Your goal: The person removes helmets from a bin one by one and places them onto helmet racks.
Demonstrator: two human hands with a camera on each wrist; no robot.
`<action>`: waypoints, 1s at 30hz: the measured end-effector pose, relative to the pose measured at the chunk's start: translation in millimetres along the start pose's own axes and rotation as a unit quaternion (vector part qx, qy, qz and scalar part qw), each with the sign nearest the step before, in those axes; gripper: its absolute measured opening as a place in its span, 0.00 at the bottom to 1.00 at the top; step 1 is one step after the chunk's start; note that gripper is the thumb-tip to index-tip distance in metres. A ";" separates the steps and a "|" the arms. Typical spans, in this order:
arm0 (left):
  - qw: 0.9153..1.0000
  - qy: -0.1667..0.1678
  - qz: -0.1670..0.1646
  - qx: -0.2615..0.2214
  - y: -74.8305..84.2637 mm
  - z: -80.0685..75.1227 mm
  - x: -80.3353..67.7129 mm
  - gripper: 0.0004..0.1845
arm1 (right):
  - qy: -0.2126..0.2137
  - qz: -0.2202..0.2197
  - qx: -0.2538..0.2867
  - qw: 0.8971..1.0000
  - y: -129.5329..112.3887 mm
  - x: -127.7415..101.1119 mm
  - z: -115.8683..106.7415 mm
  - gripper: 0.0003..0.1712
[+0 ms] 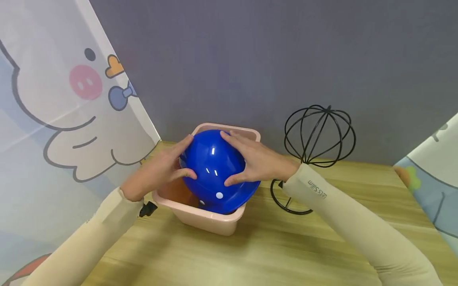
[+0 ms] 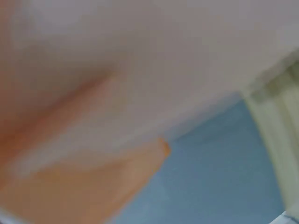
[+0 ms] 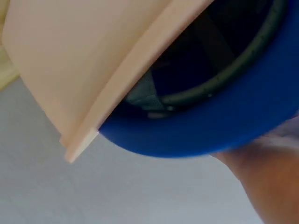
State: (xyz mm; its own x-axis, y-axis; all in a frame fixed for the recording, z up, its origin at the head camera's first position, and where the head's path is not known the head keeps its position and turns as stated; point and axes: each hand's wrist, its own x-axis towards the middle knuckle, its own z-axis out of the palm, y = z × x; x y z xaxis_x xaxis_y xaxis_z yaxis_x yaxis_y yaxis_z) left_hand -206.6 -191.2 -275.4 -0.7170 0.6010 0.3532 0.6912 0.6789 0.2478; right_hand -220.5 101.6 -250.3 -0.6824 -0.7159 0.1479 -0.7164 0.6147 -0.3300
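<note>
Gripped blue helmet (image 1: 214,171) at frame center with left hand (image 1: 161,169) and right hand (image 1: 255,161), fingers spread, above pink tub (image 1: 211,220). Read "LetsSlim" on right sleeve (image 1: 322,190).

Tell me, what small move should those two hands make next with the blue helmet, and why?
Probably lift it straight up: the left hand and right hand cup the glossy blue plastic helmet, which sits tilted, partly inside the pink plastic bin.
</note>
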 end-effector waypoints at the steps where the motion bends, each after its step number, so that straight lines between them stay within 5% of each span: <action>1: 1.000 -0.015 -0.007 0.004 -0.4 3.1 -1.9 0.55 | -0.006 -0.002 0.003 1.000 0.4 1.2 3.9 0.70; 6: 0.999 -0.045 -0.021 -0.001 -1.5 10.7 -6.7 0.55 | -0.012 -0.002 0.011 1.000 3.7 7.1 9.7 0.69; 16: 0.994 -0.053 -0.091 -0.019 -0.6 19.3 -1.2 0.57 | -0.049 0.013 0.036 0.998 25.7 19.4 -0.4 0.60; 30: 0.994 -0.042 -0.101 -0.029 -7.1 30.7 -11.1 0.62 | -0.076 0.022 0.053 0.995 26.8 30.3 -4.1 0.56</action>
State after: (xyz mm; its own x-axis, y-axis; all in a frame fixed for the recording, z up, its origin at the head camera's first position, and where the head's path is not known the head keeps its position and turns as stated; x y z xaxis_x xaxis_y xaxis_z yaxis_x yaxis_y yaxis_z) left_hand -206.3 -189.8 -308.7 -0.8446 0.4906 0.2144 0.5353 0.7651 0.3579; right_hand -261.0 97.8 -250.8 -0.6766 -0.7363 -0.0085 -0.6622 0.6135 -0.4302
